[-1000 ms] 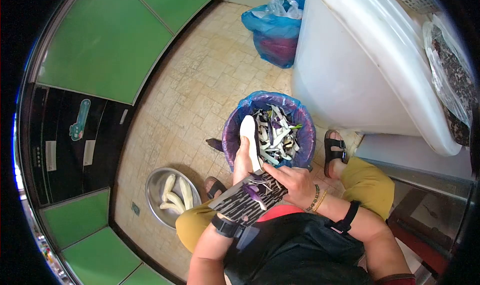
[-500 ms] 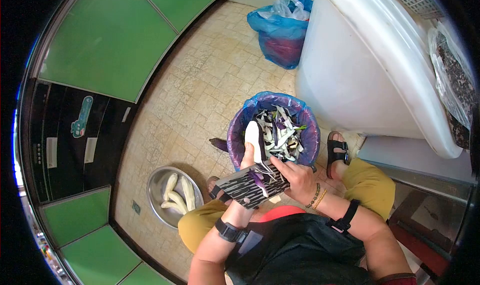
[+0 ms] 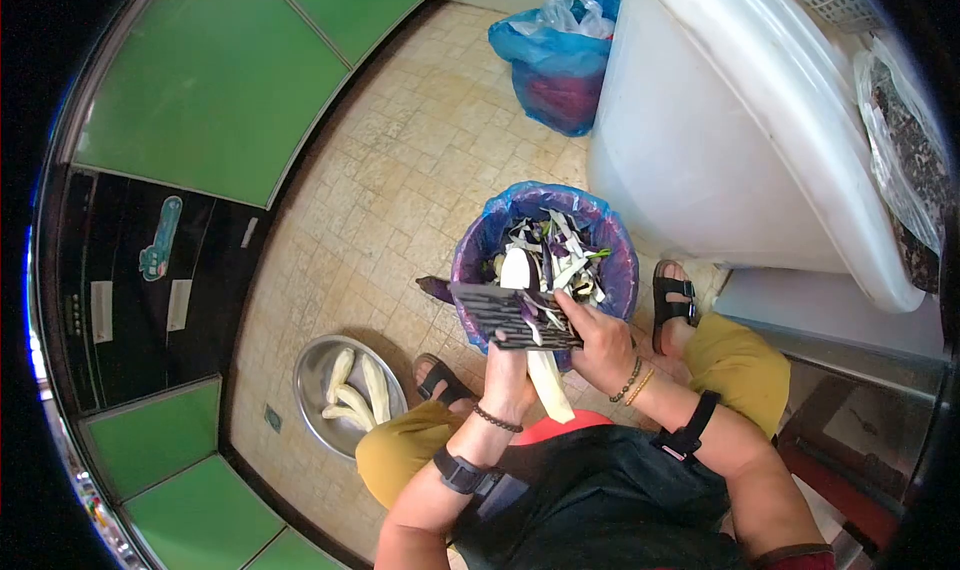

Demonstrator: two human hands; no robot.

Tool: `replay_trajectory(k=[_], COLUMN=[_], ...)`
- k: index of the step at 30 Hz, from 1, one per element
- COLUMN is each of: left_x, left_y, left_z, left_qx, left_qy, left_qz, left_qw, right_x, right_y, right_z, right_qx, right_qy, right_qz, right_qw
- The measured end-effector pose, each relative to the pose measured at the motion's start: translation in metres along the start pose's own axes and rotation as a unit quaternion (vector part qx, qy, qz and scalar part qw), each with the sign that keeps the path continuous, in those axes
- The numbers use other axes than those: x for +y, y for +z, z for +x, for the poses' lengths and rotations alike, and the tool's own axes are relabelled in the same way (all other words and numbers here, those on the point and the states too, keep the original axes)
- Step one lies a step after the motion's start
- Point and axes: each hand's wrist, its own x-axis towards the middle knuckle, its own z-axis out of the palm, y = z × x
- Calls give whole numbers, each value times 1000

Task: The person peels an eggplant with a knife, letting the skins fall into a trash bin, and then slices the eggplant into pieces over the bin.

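Observation:
My right hand (image 3: 603, 352) is closed around the handle of a cleaver (image 3: 495, 318) with a wide dark, streaked blade. Scraps of purple peel cling to the blade. Behind it, my left hand (image 3: 510, 378) grips a long eggplant (image 3: 548, 390); the blade hides most of those fingers. The eggplant's pale flesh shows above and below the blade, with some dark skin near the upper end. Beneath is a bucket lined with a blue-purple bag (image 3: 466, 255), holding strips of eggplant peel (image 3: 570, 270).
A steel bowl (image 3: 306, 410) with several peeled eggplants (image 3: 376, 388) stands on the floor at left. A dark purple eggplant (image 3: 434, 288) lies beside the bucket. Farther back sits a blue bag (image 3: 560, 70). Green cabinets (image 3: 200, 80) line the left, a white basin (image 3: 720, 140) the right.
The cleaver has moved up and left, its blade now lying across the eggplant. The eggplant has shifted down toward me, and its lower end now shows below the blade.

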Motion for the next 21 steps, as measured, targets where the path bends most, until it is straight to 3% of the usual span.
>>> replay_trajectory(k=[2, 3, 6, 10, 12, 14, 21], left_x=[7, 24, 9, 3, 17, 21, 19], left_y=[-12, -1, -28, -38, -14, 2, 13], left_z=[8, 5, 31, 40, 16, 3, -1], left_qx=[-55, -59, -14, 40, 0, -9, 0], left_qy=[-21, -103, -68, -44, -125, -136, -46], left_qz=[-50, -32, -13, 47, -8, -27, -32], left_qw=[997, 992, 998, 997, 992, 990, 998], right_x=[-6, -7, -14, -14, -11, -12, -7], right_y=[-6, -5, -8, -10, -7, -10, -3], right_z=[0, 0, -2, -5, -7, -5, -6], right_qx=[-32, -19, -52, -37, -33, -25, -20], right_qy=[-56, -113, -150, -121, -107, -103, -70], right_qz=[22, 36, 47, 17, -22, -15, -28], right_qw=[998, 993, 986, 992, 993, 994, 997])
